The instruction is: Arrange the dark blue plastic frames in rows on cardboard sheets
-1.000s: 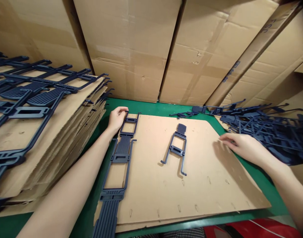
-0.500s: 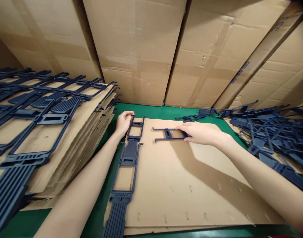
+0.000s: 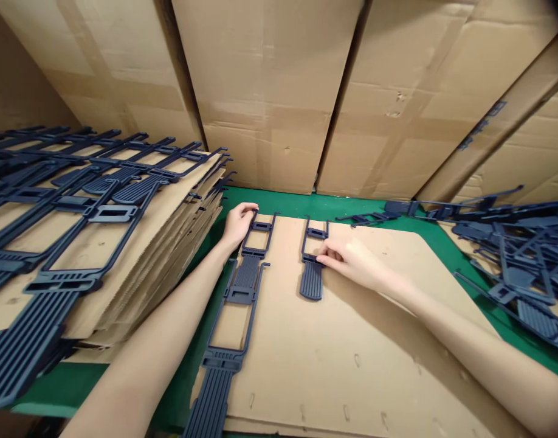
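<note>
My left hand (image 3: 241,225) is at the far left of the cardboard sheet (image 3: 370,340), its fingers curled at the upper left prong of a dark blue plastic frame piece (image 3: 248,271) with a ribbed tongue. A second such frame piece (image 3: 312,281) lies to its right, tongue pointing towards me; my right hand (image 3: 345,258) pinches its right side near the middle. Below the first piece, a larger plastic frame piece (image 3: 228,353) runs down the sheet's left edge, its prongs beside the upper piece's tongue.
Stacked cardboard sheets (image 3: 169,243) with similar frame pieces between and on top stand at left. A loose heap of pieces (image 3: 529,255) lies at right on the green table (image 3: 288,204). Large cardboard boxes (image 3: 270,91) wall off the back. Another small piece (image 3: 370,217) rests near the sheet's far edge.
My right hand has turned the small frame piece from lying sideways to prongs pointing away, and brought it down on the sheet. My left hand stays at the left piece. The view has shifted slightly.
</note>
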`<action>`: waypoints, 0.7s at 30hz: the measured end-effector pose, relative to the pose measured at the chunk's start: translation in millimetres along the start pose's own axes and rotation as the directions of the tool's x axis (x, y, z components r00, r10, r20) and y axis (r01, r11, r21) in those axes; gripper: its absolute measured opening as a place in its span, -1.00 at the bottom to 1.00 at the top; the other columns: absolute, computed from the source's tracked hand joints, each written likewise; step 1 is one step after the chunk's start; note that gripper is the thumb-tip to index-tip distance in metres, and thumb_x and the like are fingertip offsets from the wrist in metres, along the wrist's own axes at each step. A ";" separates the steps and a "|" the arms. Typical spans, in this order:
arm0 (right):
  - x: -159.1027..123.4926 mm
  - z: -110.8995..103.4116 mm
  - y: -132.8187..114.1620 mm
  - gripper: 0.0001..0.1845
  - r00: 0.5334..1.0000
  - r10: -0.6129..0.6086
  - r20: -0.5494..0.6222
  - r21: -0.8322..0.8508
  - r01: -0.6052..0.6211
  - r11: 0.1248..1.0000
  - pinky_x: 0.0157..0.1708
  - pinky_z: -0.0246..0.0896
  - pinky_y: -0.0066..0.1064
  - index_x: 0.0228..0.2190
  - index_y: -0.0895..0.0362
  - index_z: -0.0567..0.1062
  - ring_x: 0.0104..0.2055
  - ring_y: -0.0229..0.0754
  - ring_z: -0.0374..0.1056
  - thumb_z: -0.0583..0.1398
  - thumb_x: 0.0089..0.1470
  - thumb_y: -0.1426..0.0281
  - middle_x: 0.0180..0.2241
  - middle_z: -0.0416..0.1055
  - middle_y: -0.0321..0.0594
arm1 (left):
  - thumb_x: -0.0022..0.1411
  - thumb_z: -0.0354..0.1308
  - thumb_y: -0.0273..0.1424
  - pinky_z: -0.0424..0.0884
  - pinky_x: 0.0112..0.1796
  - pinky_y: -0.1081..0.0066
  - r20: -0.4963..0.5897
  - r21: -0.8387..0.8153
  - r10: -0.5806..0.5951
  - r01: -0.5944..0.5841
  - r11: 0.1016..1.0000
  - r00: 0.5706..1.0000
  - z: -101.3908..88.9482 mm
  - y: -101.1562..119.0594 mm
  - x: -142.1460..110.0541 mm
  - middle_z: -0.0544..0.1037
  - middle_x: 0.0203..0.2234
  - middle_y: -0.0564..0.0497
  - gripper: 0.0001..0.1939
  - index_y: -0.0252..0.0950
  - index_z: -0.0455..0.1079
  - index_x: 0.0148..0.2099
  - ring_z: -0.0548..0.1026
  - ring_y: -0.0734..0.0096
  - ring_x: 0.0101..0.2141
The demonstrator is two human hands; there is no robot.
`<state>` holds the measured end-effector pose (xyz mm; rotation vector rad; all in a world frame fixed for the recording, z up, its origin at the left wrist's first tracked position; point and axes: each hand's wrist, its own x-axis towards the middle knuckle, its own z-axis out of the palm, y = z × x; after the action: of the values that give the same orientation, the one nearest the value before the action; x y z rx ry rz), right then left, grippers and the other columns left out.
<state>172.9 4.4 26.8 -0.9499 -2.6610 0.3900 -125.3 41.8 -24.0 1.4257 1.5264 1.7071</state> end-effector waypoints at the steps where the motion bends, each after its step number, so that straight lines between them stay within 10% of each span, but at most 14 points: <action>1: -0.2 5.8 -0.3 -0.73 0.998 -0.034 -0.059 0.006 0.034 0.999 -0.37 0.14 -0.42 -0.36 0.14 0.45 -0.36 -0.22 0.29 0.05 0.19 0.25 -0.43 0.38 -0.21 | 0.00 0.03 -0.50 0.37 -0.12 0.33 0.003 0.006 0.002 -0.002 1.000 1.000 -0.1 -0.2 0.0 0.57 -0.32 -0.02 -0.80 -0.32 0.45 -0.32 0.50 0.34 -0.27; 10: -8.3 30.4 -6.5 -0.61 0.938 -0.249 -0.241 0.000 0.257 0.967 -0.11 0.21 -0.20 -0.02 0.13 0.39 -0.13 -0.10 0.24 0.10 0.15 0.25 -0.18 0.33 -0.08 | 0.01 0.04 -0.48 0.37 -0.13 0.34 0.018 0.039 0.011 -0.012 0.999 1.000 -0.5 2.7 -1.0 0.57 -0.33 -0.03 -0.82 -0.33 0.44 -0.32 0.50 0.33 -0.27; 21: -0.6 38.8 -13.1 -0.65 0.952 -0.137 -0.275 -0.031 0.133 0.991 -0.05 0.20 -0.16 -0.03 0.11 0.40 -0.07 -0.08 0.23 0.08 0.15 0.30 -0.12 0.32 -0.10 | 0.01 0.04 -0.50 0.35 -0.10 0.33 0.013 0.064 0.017 -0.018 0.998 1.000 -0.8 4.3 -1.4 0.56 -0.32 -0.04 -0.81 -0.32 0.45 -0.32 0.49 0.31 -0.25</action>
<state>152.2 -11.8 -4.6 -0.7574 -2.4561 0.1939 -124.2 39.0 -20.5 1.4831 1.5801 1.6696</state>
